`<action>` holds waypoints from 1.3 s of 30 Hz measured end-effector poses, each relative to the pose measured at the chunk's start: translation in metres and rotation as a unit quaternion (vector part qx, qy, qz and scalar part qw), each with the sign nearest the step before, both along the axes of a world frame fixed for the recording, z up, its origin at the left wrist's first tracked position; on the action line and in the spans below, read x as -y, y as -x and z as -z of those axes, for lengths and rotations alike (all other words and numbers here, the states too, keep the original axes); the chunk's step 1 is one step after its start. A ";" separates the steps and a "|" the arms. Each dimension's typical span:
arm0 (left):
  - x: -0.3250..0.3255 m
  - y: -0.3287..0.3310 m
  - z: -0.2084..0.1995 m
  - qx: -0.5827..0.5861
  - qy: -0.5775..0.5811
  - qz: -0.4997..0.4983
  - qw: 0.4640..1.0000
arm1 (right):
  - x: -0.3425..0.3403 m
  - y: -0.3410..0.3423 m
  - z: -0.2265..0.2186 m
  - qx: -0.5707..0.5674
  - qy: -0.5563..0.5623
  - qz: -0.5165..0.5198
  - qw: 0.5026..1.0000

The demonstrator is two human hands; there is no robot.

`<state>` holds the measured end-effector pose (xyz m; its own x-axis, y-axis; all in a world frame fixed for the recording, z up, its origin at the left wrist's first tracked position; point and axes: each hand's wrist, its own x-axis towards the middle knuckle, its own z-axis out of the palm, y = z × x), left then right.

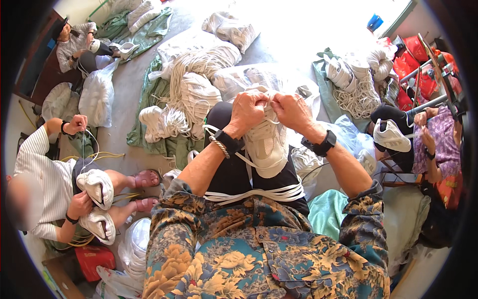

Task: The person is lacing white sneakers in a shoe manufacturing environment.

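A cream-white sneaker [269, 158] rests on my lap against my dark trousers, its toe pointing toward me. My left hand [247, 110] is closed in a pinch at the far end of the sneaker. Close beside it, my right hand [292, 110] pinches too, the fingertips of both almost meeting. Between them runs a white shoelace [270, 95], part of which hangs in a loop down the left side of the shoe. The exact lace ends and eyelets are hidden by my fingers. A bundle of white laces [254, 195] lies across my thighs.
Heaped lace bundles [201, 94] and plastic bags lie ahead on the floor. At left, a seated person [55, 184] laces white shoes; another sits at far left. A person [438, 134] at right also handles a white shoe. A green cloth [326, 212] lies by my right side.
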<state>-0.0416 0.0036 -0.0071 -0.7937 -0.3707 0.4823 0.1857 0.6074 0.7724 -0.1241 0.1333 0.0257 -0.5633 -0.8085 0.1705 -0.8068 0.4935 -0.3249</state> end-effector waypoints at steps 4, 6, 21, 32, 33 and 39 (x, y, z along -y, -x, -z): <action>0.006 0.003 -0.002 0.126 -0.008 -0.009 0.992 | 0.000 0.007 -0.005 0.159 0.077 -0.011 0.984; 0.010 0.006 -0.003 0.164 0.035 -0.014 0.986 | 0.008 0.014 0.000 0.207 0.120 -0.073 0.968; 0.096 -0.100 0.032 0.168 0.201 -0.183 0.948 | 0.010 0.034 -0.002 0.249 0.010 -0.082 0.965; 0.008 -0.070 0.005 0.012 0.116 -0.053 0.992 | -0.002 -0.017 -0.007 0.134 0.086 -0.099 0.982; 0.006 -0.068 0.004 -0.003 0.119 -0.054 0.991 | 0.001 -0.017 -0.003 0.053 0.080 -0.123 0.988; 0.004 -0.063 0.009 0.070 0.170 -0.054 0.981 | 0.019 -0.015 -0.013 -0.051 0.052 -0.084 0.994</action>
